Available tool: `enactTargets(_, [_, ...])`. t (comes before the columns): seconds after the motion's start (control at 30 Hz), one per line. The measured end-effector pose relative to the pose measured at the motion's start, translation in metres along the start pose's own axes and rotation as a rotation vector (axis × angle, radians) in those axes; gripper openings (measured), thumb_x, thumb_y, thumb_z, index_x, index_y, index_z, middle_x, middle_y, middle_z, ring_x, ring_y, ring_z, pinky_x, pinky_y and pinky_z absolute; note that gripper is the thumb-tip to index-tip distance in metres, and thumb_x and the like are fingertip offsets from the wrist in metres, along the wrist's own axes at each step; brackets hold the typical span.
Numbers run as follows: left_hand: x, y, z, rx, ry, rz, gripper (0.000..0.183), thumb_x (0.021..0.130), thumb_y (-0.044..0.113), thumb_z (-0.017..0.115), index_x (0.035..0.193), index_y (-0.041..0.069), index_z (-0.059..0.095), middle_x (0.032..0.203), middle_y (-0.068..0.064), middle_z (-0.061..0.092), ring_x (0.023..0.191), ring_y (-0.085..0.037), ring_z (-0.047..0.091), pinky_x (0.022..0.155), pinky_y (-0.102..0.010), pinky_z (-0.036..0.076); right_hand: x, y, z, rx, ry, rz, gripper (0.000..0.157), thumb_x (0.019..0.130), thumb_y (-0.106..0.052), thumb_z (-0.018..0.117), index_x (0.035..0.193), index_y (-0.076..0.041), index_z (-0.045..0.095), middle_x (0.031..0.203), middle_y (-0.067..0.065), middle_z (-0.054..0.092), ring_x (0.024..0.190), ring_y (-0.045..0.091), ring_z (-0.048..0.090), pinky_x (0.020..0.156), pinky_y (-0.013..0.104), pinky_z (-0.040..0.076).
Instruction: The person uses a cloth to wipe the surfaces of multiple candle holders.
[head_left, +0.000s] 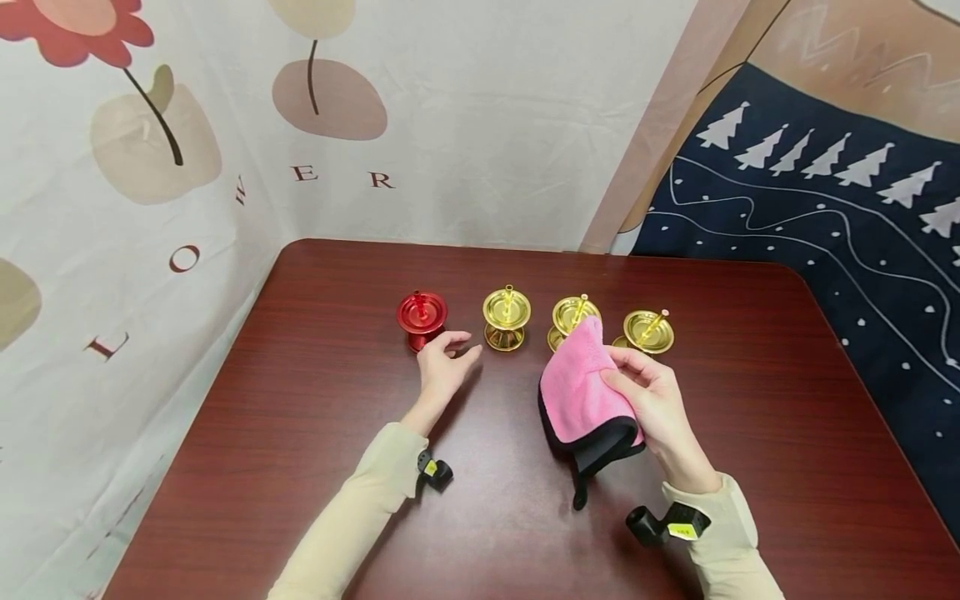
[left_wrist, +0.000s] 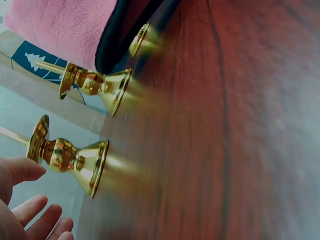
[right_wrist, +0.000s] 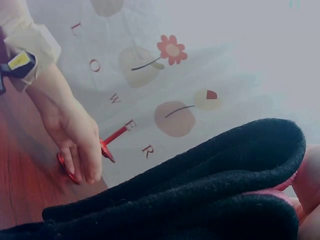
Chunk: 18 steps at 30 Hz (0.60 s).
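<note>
My left hand is beside the front right of a red metal candle holder, its fingers parted and loosely bent with nothing between them. Part of the red holder's base lies behind those fingers in the right wrist view. My right hand pinches a folded pink cloth with black edging and a black loop. Three gold candle holders stand to the right of the red one: the nearest gold holder, a middle gold holder partly covered by the cloth, and a far gold holder.
All the holders stand in a row toward the back of a dark red-brown wooden table. Behind the table hangs a white printed curtain. A dark blue cloth with white trees hangs at the right.
</note>
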<state>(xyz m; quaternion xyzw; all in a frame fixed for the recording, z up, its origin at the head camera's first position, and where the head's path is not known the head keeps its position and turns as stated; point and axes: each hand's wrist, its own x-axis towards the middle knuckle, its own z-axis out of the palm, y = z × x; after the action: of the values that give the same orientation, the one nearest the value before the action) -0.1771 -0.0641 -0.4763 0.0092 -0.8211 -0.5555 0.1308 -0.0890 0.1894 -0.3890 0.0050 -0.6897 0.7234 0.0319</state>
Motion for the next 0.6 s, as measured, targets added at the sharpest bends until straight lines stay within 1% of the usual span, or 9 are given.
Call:
enactTargets(0.2, [-0.003,-0.005,-0.014,0.004,0.070,-0.046,0.017,0.072,0.006,0.075,0.087,0.000,0.070,0.082,-0.014,0.070,0.076,-0.028,0.066,0.074,-0.037,0.050,0.001,0.000,-0.001,0.006,-0.007,-0.010,0.035,0.084,0.008,0.059,0.096,-0.024,0.070,0.083,-0.005,0.067,0.072,0.007,0.061,0.064,0.020,0.051])
enactTargets(0.43, [-0.003,-0.012,-0.024,0.007,0.168,-0.110,0.015,0.072,0.007,0.075,0.084,0.000,0.069,0.079,-0.012,0.069,0.069,-0.022,0.063,0.064,-0.019,0.046,0.002,0.001,-0.001,0.005,-0.008,-0.023,0.035,0.084,0.008,0.058,0.097,-0.023,0.070,0.085,-0.006,0.068,0.074,0.007,0.062,0.065,0.020,0.051])
enactTargets(0.53, [0.000,-0.013,-0.028,0.008,0.205,-0.128,0.017,0.073,0.008,0.075,0.085,-0.001,0.067,0.081,-0.013,0.069,0.070,-0.023,0.064,0.063,-0.015,0.045,0.002,0.001,-0.001,0.003,-0.006,-0.025,0.035,0.084,0.008,0.058,0.096,-0.023,0.070,0.085,-0.006,0.068,0.074,0.007,0.062,0.065,0.020,0.051])
enactTargets(0.6, [0.002,-0.014,-0.030,-0.001,0.227,-0.138,0.021,0.073,0.007,0.075,0.087,-0.003,0.064,0.083,-0.015,0.068,0.073,-0.026,0.064,0.063,-0.015,0.044,0.002,0.001,-0.001,0.003,-0.007,-0.023,0.035,0.084,0.008,0.058,0.096,-0.023,0.070,0.085,-0.006,0.068,0.074,0.007,0.062,0.065,0.020,0.051])
